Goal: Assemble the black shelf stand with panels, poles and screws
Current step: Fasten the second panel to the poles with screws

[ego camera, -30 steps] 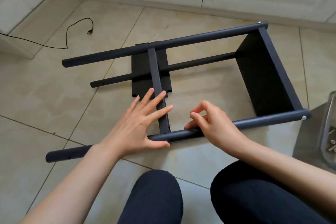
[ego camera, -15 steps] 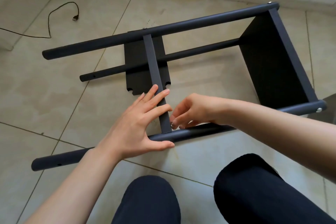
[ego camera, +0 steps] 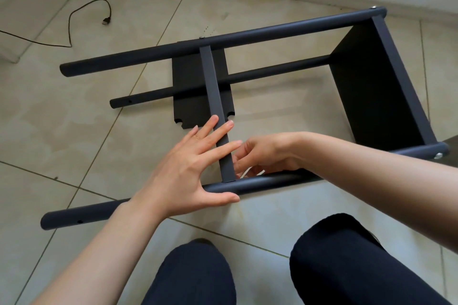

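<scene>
1. Under the left hand (ego camera: 188,168), fingers spread flat, sits the narrow black metal middle panel (ego camera: 215,106), thumb against the near black round pole (ego camera: 260,184).
2. Just right of it, the right hand (ego camera: 265,153) has fingers curled at the joint; can't tell what it pinches.
3. Feels like stiff, light, slick-painted steel, so I'd hold the poles.

no readable text, label, brand, number or sign shows anywhere in this view.
</scene>
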